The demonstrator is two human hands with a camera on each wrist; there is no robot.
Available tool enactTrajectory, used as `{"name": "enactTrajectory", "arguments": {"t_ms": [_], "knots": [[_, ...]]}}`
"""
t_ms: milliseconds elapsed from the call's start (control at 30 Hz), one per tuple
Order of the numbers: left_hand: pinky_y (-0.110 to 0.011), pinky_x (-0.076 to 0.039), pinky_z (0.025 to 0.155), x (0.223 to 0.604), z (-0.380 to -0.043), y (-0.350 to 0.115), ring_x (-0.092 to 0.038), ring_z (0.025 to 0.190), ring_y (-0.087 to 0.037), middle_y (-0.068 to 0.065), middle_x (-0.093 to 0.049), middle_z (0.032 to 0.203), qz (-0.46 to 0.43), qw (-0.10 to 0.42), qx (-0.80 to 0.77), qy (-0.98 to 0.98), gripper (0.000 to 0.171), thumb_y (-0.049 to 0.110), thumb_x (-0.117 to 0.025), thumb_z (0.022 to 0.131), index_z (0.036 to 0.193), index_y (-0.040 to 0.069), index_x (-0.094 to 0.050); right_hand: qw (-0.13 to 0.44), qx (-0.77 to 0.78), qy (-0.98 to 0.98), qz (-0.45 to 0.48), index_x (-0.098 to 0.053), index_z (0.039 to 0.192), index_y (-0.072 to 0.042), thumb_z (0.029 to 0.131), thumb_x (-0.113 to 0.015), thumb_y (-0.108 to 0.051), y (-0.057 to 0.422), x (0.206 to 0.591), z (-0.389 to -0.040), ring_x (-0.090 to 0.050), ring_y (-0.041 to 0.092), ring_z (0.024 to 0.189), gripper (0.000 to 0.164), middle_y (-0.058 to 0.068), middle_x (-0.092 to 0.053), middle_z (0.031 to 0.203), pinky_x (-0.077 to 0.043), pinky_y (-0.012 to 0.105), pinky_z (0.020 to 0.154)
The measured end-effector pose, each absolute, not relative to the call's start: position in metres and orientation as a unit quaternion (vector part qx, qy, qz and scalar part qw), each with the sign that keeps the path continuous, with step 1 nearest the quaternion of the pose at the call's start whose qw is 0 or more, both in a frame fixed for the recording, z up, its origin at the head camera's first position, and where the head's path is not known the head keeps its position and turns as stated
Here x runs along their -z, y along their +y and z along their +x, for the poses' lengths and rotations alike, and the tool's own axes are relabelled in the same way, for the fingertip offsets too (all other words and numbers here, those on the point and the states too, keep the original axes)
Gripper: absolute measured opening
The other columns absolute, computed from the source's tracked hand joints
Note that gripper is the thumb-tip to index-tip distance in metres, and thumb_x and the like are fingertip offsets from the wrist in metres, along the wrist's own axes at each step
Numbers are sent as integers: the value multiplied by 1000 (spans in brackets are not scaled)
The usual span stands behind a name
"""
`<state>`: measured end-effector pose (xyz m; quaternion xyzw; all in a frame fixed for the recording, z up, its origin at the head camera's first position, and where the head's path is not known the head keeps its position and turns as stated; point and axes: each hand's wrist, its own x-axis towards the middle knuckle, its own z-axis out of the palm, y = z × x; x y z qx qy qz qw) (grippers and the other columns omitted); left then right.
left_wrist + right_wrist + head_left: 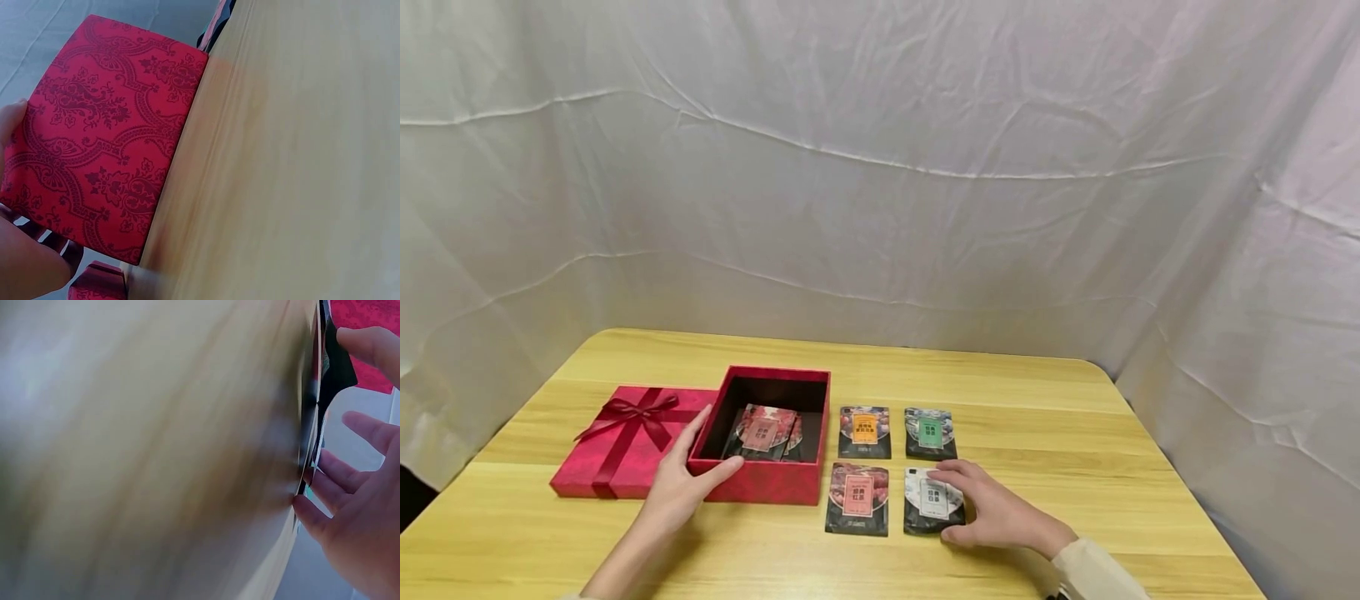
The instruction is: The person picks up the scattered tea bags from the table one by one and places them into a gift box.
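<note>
A red gift box stands uncovered, its dark inside holding red-labelled tea packets. My left hand grips its near left corner, thumb at the front rim and fingers along the left side. The left wrist view has the box's patterned wall close up. Over a white-labelled tea packet, my right hand pinches the right part, with the thumb at the near edge and fingers at the far edge. In the right wrist view the thumb meets a bent black corner of that packet.
Left of the box lies its red lid with a dark ribbon bow. Three other packets lie flat: an orange-labelled one, a green-labelled one and a red-labelled one. A pale curtain hangs behind the wooden table.
</note>
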<state>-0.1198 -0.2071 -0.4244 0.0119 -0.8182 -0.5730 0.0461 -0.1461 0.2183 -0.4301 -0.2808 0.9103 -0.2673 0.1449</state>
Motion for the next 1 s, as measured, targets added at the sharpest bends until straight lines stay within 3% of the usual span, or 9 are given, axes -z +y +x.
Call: {"name": "enactTrajectory", "arguments": {"t_ms": [700,1000], "knots": [[-70,-19,102,423,-123,-205,-19,137,-43,-24,-25,152,7,39,576,-817,90,22,-74,85,155,13,-19,141,278,903,-296,-46,142,-15,77,-77,-31,218,426,-145,-35,38,131,73,15,-33,147,-38,62,96],[-65,-31,100,413,-121,-210,-41,125,-42,-24,-35,145,10,17,551,-834,90,26,-74,86,154,8,-18,114,277,904,-304,-44,143,-11,79,-77,-30,217,415,-155,-32,43,132,74,21,-31,148,-35,64,97]]}}
